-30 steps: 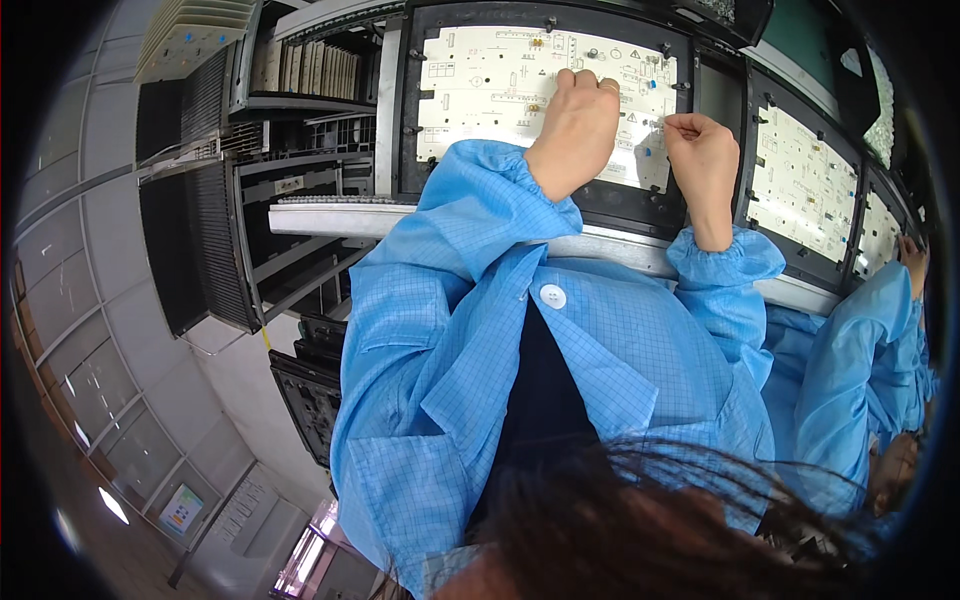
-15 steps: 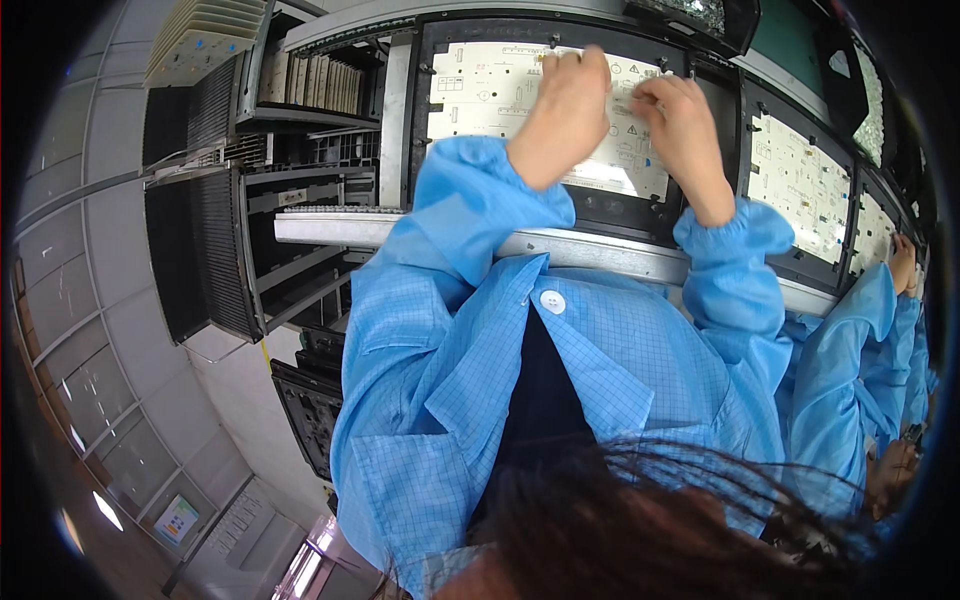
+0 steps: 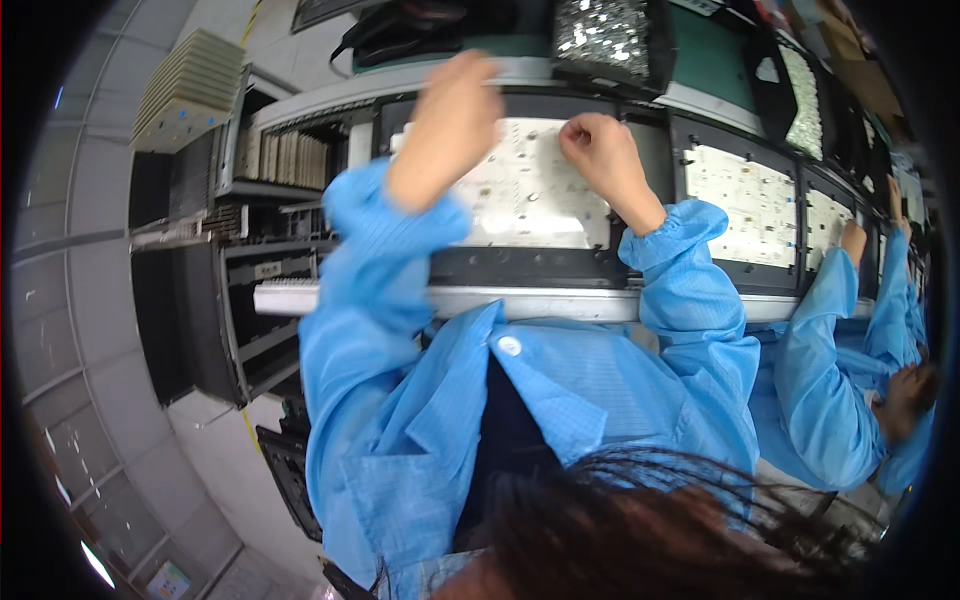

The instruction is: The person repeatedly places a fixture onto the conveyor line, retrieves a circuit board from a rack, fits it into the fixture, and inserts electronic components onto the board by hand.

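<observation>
A white circuit board (image 3: 540,205) with small parts on it lies in a black frame (image 3: 500,268) in front of me. Raised over the board's far left edge is my left hand (image 3: 450,130), its fingertips smeared by motion, so I cannot see whether it holds anything. My right hand (image 3: 608,165) hovers above the right part of the board, fingers curled in with thumb and fingertips together. Whatever they pinch, if anything, is too small or hidden to make out.
Beyond the board stands a black bin (image 3: 610,40) of small shiny parts. More framed boards (image 3: 740,205) line the rail to the right, where co-workers' blue sleeves (image 3: 825,370) reach in. At left are a rack (image 3: 285,160) of boards and a stack of boards (image 3: 190,90).
My hands have moved apart, the left toward the board's far left edge. The whole view has shifted, bringing more of the bench's far side into sight.
</observation>
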{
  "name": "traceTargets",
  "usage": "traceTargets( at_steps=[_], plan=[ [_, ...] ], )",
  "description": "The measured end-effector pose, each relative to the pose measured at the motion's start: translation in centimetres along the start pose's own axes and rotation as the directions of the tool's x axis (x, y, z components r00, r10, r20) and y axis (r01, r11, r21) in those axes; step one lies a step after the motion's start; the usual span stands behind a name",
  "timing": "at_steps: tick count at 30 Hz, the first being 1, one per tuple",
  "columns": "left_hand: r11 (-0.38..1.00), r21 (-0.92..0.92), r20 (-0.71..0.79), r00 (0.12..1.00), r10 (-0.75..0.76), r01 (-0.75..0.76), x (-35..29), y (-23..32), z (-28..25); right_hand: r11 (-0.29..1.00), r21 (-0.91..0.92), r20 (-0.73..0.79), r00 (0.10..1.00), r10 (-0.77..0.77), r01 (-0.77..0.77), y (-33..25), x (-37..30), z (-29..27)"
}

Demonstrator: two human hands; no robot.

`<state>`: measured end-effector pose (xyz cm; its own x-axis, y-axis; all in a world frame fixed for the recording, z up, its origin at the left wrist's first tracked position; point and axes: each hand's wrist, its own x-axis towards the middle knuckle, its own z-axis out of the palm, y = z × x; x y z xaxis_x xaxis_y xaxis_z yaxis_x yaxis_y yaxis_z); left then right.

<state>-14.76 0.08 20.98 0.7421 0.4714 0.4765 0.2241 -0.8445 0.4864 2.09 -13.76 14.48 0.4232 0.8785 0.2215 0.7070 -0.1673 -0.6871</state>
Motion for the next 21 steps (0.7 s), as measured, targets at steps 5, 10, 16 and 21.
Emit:
traceTargets(
  at_steps=[5,10,16,21],
  plan=[
    [0.806,0.456,-0.004,0.907,-0.422,0.377,-11.5,-6.4,-4.3,0.958,-0.245,-0.335,0.914,-0.230,0.151,3.5,6.8,-5.8],
    [0.759,0.274,0.208,0.734,-0.646,0.591,-17.5,-7.9,-5.0,0.835,-0.543,-0.553,0.711,-0.435,0.088,10.0,10.9,-13.4],
    [0.708,-0.161,0.345,0.711,-0.613,0.688,-17.6,-11.4,-4.2,0.537,-0.395,-0.730,0.610,0.309,-0.745,20.6,8.3,-22.7],
    [0.687,-0.286,0.393,0.736,-0.552,0.668,-18.1,-13.1,-4.4,0.809,-0.188,-0.677,0.670,0.304,-0.557,23.3,9.3,-22.8]
  ],
)
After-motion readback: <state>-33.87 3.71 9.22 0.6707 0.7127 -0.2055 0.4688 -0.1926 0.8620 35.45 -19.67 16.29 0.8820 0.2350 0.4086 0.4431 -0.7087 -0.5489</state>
